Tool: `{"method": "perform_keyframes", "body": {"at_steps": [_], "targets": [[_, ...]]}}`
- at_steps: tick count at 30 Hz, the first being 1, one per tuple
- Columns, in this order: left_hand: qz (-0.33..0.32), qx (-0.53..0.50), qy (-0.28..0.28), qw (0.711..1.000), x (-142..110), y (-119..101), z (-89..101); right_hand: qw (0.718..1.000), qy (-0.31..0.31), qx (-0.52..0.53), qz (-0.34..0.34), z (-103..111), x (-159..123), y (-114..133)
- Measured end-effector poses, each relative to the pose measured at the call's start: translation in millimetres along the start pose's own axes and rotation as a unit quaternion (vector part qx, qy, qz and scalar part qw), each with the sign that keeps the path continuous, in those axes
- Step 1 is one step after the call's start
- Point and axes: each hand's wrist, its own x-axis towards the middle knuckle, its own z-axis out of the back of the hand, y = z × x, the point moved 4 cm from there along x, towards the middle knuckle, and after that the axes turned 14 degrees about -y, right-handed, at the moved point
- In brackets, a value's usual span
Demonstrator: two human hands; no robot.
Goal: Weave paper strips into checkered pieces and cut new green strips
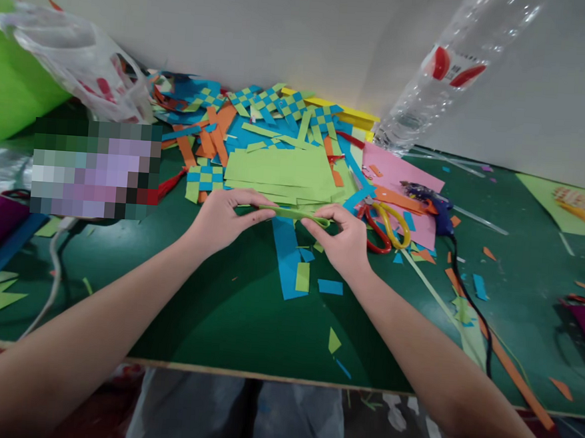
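Note:
Between my two hands a light green paper strip (293, 213) is held level above the table, its right end bent round into a loop. My left hand (222, 222) pinches the left end between thumb and fingertips. My right hand (344, 239) pinches the looped end. Just behind lie stacked light green paper sheets (281, 168). Below the strip a blue paper strip (287, 262) lies on the table, with a small green paper piece (303, 277) on it. Scissors (395, 226) with red and yellow handles rest right beside my right hand.
Woven blue-and-green paper pieces (268, 100) pile up at the back. A clear plastic bottle (447, 76) leans against the wall. A blue glue gun (440, 216) with a black cord lies right on pink paper (401, 163). A plastic bag (83, 64) stands left, behind a blurred-out object (95, 168).

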Motion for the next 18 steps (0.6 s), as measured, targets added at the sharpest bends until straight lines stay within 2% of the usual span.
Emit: {"method": "perform_keyframes", "body": {"at_steps": [7, 13, 18], "targets": [[0.007, -0.013, 0.002, 1.0, 0, -1, 0.2, 1.0, 0.0, -0.001, -0.014, -1, 0, -4], [0.029, -0.028, -0.008, 0.999, 1, 5, 0.2, 0.99, 0.004, 0.067, -0.123, -2, -1, -15], [0.038, -0.039, -0.039, 0.998, 2, 10, 1.1, 0.988, -0.008, 0.05, -0.149, -1, -3, -17]]}}
